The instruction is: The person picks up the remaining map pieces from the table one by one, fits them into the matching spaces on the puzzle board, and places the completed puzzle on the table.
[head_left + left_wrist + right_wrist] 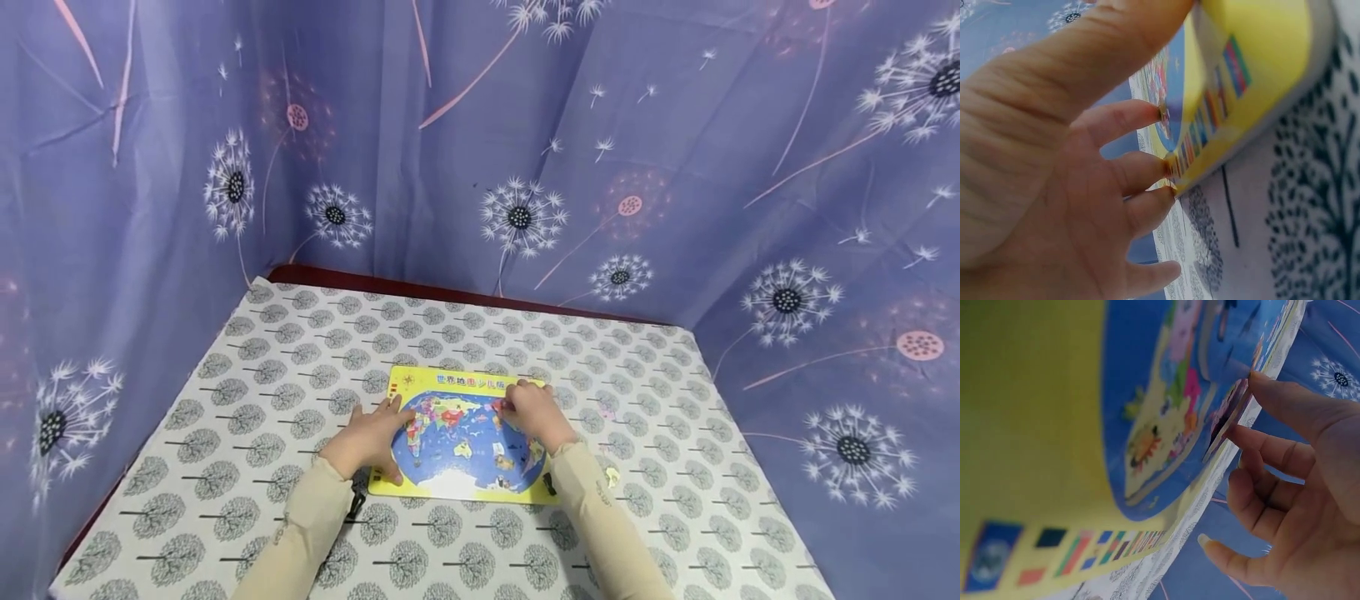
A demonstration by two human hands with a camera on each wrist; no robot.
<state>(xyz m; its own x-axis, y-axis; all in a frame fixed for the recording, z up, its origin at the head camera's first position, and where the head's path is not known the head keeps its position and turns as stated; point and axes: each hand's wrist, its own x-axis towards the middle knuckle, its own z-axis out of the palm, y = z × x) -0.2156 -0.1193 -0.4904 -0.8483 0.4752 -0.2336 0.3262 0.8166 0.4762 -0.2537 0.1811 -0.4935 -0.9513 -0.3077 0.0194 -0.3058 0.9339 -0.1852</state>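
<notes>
A yellow-bordered world map puzzle board (465,492) with a blue map lies flat on the table. My left hand (372,440) rests on the board's left side, fingers spread and thumb near the lower left corner. In the left wrist view the fingertips (1163,165) touch the border by a row of small flags. At the board's upper right, my right hand (536,410) pinches a small map puzzle piece (1227,415) between thumb and index finger, close over the map. Its other fingers are bent and hold nothing.
Right of the board, a yellow puzzle piece (612,477) lies on the tree-patterned tablecloth (457,542), with a small pink piece (606,413) farther back. A dark strap-like object (356,505) shows by the left wrist. Blue dandelion-print curtains (450,167) stand behind the table and at both sides.
</notes>
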